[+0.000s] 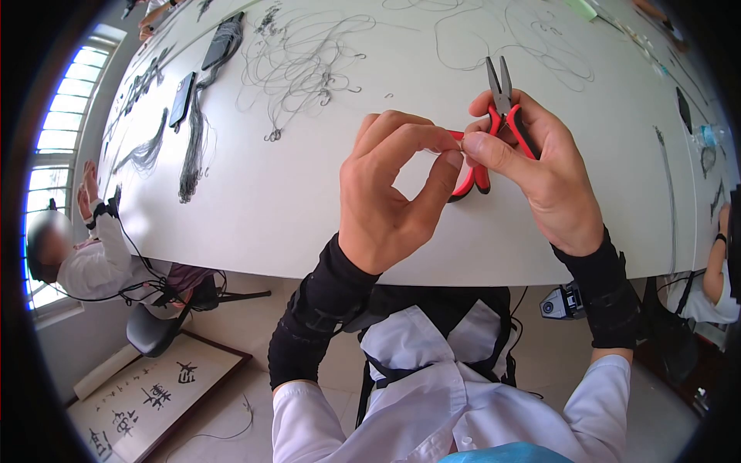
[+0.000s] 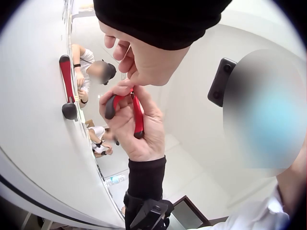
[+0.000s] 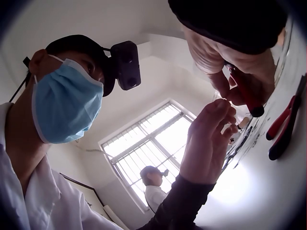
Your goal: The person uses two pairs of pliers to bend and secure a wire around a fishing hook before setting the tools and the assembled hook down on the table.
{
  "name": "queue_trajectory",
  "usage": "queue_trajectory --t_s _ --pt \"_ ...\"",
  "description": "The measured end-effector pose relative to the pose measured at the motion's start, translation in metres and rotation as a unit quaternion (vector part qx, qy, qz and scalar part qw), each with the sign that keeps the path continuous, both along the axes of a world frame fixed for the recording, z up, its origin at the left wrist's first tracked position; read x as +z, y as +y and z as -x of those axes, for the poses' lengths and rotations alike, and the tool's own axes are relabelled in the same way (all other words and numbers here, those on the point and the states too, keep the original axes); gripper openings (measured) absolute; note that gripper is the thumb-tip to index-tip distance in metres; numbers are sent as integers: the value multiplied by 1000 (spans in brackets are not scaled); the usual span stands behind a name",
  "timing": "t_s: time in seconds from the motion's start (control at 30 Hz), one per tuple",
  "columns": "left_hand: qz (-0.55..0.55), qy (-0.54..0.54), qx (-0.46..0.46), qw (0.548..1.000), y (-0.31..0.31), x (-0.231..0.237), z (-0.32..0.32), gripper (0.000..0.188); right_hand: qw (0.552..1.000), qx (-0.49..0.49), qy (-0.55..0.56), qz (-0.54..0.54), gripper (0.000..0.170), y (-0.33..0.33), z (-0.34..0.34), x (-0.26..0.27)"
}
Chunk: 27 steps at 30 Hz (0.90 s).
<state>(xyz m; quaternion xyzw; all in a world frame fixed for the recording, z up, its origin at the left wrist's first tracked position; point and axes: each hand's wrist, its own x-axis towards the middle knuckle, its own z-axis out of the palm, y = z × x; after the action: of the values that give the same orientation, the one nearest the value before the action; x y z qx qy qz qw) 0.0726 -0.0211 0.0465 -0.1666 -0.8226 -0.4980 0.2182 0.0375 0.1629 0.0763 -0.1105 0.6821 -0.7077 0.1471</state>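
In the head view my right hand [image 1: 544,174] grips pliers [image 1: 504,102] with red and black handles. Their slim grey jaws stand slightly apart and point away from me, with nothing between them. My left hand [image 1: 386,185] meets it at the fingertips, thumb and forefinger bent into a ring that pinches a tiny thin piece; its kind I cannot tell. The right thumb and forefinger touch at the same spot. Below the hands a second pair of red-handled pliers [image 1: 466,184] lies on the white table [image 1: 293,208], seen also as the table pliers [image 3: 288,122] in the right wrist view.
Tangled fine line with small hooks [image 1: 309,73] spreads across the far table. Bundles of dark line [image 1: 193,147] and a black phone [image 1: 181,100] lie to the left. One person [image 1: 100,262] sits at the left, and another person's arm [image 1: 719,251] shows at the right.
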Motion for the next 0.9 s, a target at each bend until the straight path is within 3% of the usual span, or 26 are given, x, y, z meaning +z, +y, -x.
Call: queue_trajectory --t_s 0.27,0.47,0.6,0.73,0.9 --pt "-24 -1 13 1000 1 -7 3 16 1000 -11 16 -2 27 -2 -1 -1" --pt "124 143 46 981 2 -6 4 26 1000 -11 -19 -6 24 0 -3 0" --pt "155 153 49 975 0 -6 6 25 995 -65 67 -38 25 14 -9 4" --pt "159 164 62 972 -12 -10 8 27 970 -168 166 -61 31 79 -8 16" --pt "215 142 72 964 -32 -5 7 25 909 -356 207 -54 29 236 -27 48"
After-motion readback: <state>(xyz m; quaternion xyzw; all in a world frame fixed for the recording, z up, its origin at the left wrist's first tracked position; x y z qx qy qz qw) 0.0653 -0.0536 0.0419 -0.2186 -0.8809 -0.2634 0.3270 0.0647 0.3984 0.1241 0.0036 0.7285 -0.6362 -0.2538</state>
